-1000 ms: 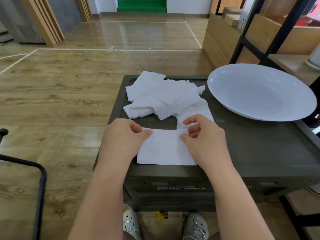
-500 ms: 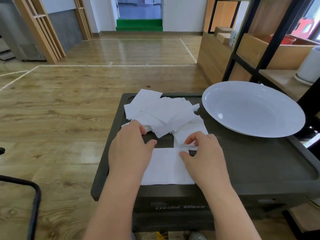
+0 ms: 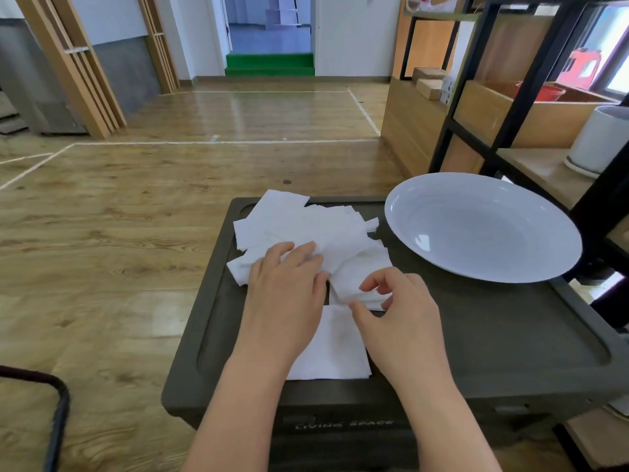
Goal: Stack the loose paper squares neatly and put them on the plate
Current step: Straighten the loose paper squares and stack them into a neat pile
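The left hand (image 3: 284, 294) lies flat, fingers straight, on the loose pile of paper squares (image 3: 306, 229) (a ragged heap on the dark counter (image 3: 493, 335)). The right hand (image 3: 398, 321) just beside it has its grip half curled, thumb and forefinger pinching the edge of a small stack (image 3: 360, 284). One flat square (image 3: 330, 352) lies under both wrists. The white plate (image 3: 483, 226) sits beyond the right hand, empty.

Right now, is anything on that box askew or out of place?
Yes: the loose paper squares lie fanned at mixed angles, one corner poking over the box's far rim. The near stack looks squared. The plate overhangs the right edge.
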